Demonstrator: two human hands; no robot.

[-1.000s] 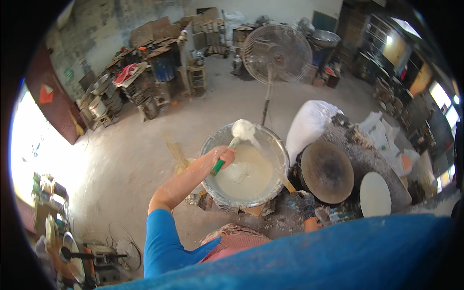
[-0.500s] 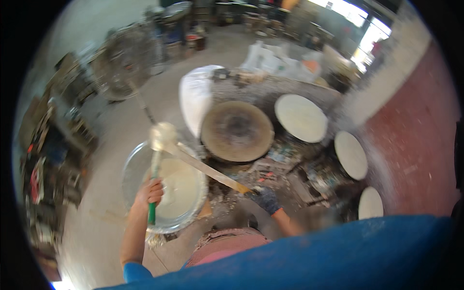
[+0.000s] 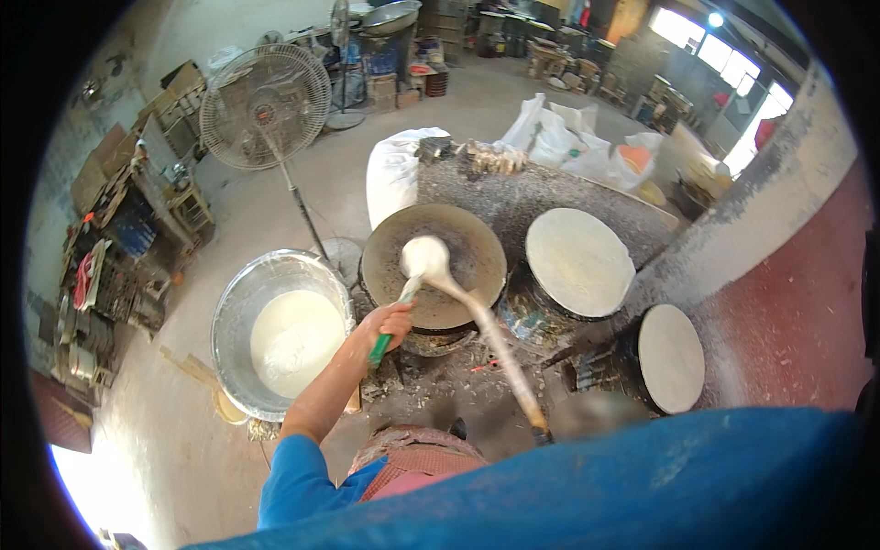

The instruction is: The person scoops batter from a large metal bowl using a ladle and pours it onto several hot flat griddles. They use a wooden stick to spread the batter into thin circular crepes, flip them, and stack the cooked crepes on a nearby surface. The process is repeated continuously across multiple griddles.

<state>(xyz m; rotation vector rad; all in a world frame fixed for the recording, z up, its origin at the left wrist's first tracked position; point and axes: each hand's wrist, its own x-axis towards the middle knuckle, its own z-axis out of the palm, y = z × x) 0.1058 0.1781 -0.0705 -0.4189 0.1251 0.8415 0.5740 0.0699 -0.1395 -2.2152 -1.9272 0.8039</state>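
My left hand (image 3: 390, 323) is closed around the green-handled ladle (image 3: 425, 257), which is over the round brown griddle (image 3: 385, 243) in the middle. Pale batter coats the ladle's bowl. A long wooden stick (image 3: 500, 344) slants up from the lower right, its far end meeting or passing close to the ladle. My gloved right hand (image 3: 543, 437) grips the stick's near end; blue cloth hides most of that hand. Left of the griddle stands a large metal basin (image 3: 240, 302) holding white batter (image 3: 295, 339).
To the right are a round pale sheet (image 3: 579, 261) on another griddle and a second pale sheet (image 3: 671, 357) nearer me. A standing fan (image 3: 266, 115) rises behind the basin. A white sack (image 3: 392, 179) and plastic bags (image 3: 559, 137) lie beyond the griddles.
My left hand has carried the ladle rightward from above the basin to the griddle. The wooden stick has swung steeper, its near end moving right and toward me. The head view has shifted.
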